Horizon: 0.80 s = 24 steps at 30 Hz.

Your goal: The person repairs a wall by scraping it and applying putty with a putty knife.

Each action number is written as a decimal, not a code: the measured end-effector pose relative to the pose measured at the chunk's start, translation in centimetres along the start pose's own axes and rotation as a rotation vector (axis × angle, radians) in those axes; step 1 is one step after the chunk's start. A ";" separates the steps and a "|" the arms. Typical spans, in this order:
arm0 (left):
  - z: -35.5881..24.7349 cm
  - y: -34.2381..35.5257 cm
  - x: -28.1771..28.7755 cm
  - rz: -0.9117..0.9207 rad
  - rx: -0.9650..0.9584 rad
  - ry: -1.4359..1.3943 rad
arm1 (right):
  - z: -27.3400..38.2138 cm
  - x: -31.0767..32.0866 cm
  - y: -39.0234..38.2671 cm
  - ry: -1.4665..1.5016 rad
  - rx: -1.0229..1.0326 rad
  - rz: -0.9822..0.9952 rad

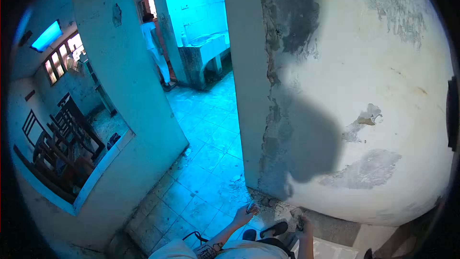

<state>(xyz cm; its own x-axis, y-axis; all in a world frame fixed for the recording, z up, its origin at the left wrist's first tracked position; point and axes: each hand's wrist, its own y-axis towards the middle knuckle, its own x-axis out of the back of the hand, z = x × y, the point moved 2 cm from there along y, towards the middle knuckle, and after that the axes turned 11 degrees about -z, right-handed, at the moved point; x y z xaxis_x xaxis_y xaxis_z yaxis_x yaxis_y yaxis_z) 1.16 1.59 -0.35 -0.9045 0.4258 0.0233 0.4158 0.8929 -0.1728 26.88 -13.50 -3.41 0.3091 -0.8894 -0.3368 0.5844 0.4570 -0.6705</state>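
Observation:
My left hand (244,215) is held low in front of me, its fingers closed around a small thing that I cannot make out. To its right, my right hand (305,228) is closed on a small dark object, too blurred to name. Both hands are near the foot of a pale wall (407,124) with flaking paint and bare grey patches. Along the wall's left edge (270,81) the plaster is broken and rough. Crumbled debris (282,208) lies on the floor at its base. My dark shoes (274,229) show between my hands.
A doorway opens onto a tiled floor (203,158) with scattered crumbs. Beyond it are a wash basin counter (203,48) and a person (155,50) in light clothes. On the left, stacked dark wooden chairs (62,139) stand behind a wall opening with a pale sill (103,172).

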 end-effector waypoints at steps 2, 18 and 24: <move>-0.8 0.4 -0.6 0.002 -0.080 0.107 | 1.1 0.4 -0.6 0.079 -0.146 -0.031; -2.4 -0.1 -2.8 -0.020 -0.016 0.101 | 2.6 -6.2 -8.3 -0.079 0.248 0.014; -3.7 -0.3 -3.3 0.009 -0.065 0.061 | 2.8 -4.6 -7.9 -0.066 0.291 -0.066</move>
<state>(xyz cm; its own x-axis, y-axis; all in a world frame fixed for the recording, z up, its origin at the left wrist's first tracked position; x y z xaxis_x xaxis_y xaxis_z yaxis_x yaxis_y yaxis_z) 4.42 0.48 3.22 -0.8940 0.4405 0.0824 0.4313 0.8956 -0.1091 22.90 -12.99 5.29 0.3055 -0.9192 -0.2484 0.7927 0.3901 -0.4685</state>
